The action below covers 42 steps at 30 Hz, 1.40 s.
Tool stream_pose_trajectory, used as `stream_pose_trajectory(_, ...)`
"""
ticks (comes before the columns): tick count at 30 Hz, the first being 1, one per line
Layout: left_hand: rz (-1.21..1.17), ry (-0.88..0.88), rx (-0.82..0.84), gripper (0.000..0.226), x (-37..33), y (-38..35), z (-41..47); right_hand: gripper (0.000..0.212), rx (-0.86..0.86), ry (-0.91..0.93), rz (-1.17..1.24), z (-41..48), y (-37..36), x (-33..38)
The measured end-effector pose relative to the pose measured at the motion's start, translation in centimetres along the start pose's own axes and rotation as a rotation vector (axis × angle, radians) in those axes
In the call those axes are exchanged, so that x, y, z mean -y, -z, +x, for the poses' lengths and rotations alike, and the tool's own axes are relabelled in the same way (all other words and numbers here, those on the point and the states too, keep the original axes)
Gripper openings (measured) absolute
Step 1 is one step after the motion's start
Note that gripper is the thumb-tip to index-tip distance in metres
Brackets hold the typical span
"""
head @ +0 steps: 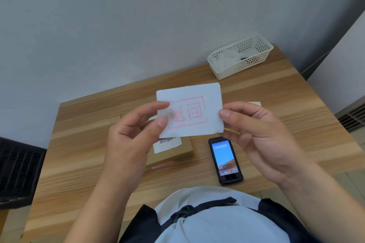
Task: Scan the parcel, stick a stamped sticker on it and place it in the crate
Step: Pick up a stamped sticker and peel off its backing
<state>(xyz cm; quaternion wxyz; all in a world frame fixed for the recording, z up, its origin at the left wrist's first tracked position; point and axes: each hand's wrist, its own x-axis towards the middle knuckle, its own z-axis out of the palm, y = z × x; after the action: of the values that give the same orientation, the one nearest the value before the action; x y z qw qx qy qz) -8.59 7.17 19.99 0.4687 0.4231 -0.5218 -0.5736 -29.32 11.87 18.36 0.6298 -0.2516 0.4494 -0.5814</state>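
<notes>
Both hands hold a white sticker (190,109) up above the wooden table (276,108). Left hand (128,134) pinches the sticker's left edge between thumb and fingers; right hand (262,134) pinches the right edge likewise. Sticker faces the camera, slightly tilted, and bears a red rectangular stamp with two characters. Parcel (169,154), a flat brown cardboard box with a white barcode label on top, lies on the table directly below the sticker, partly hidden by the left hand. Phone (225,161), screen lit, lies just right of the parcel. White perforated basket (240,55) sits at the table's far right corner, well apart from the parcel, with white items inside.
</notes>
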Motion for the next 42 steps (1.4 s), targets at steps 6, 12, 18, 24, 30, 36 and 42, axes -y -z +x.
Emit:
stream_pose_trajectory(6,-0.004,0.044,-0.012,0.025,-0.3,-0.9,0.1,0.021,0.037,-0.011,0.000,-0.3,0.3,0.2)
stream_pose_trajectory(12,0.013,0.063,-0.059,0.019,-0.3,-0.7,0.3,0.013,0.099,-0.007,-0.063,-0.3,0.7,0.1)
stream_pose_trajectory(18,0.024,0.060,-0.031,0.023,0.0,-0.5,0.3,0.010,0.073,-0.040,-0.103,-0.1,0.8,-0.2)
stream_pose_trajectory(24,0.070,0.071,-0.006,0.019,-0.1,-0.6,0.1,0.023,0.051,-0.016,-0.086,0.4,0.8,-0.6)
stream_pose_trajectory(30,0.121,0.068,0.028,0.023,0.0,-0.6,0.3,0.017,0.036,0.009,-0.125,0.8,1.1,-0.8)
stream_pose_trajectory(36,0.181,0.079,0.106,0.027,0.1,-0.6,0.5,0.026,0.008,0.047,-0.112,1.0,1.4,-0.4)
stream_pose_trajectory(42,0.219,0.081,0.159,0.032,0.3,-0.7,0.6,0.012,-0.007,0.168,-0.150,1.0,1.9,0.4)
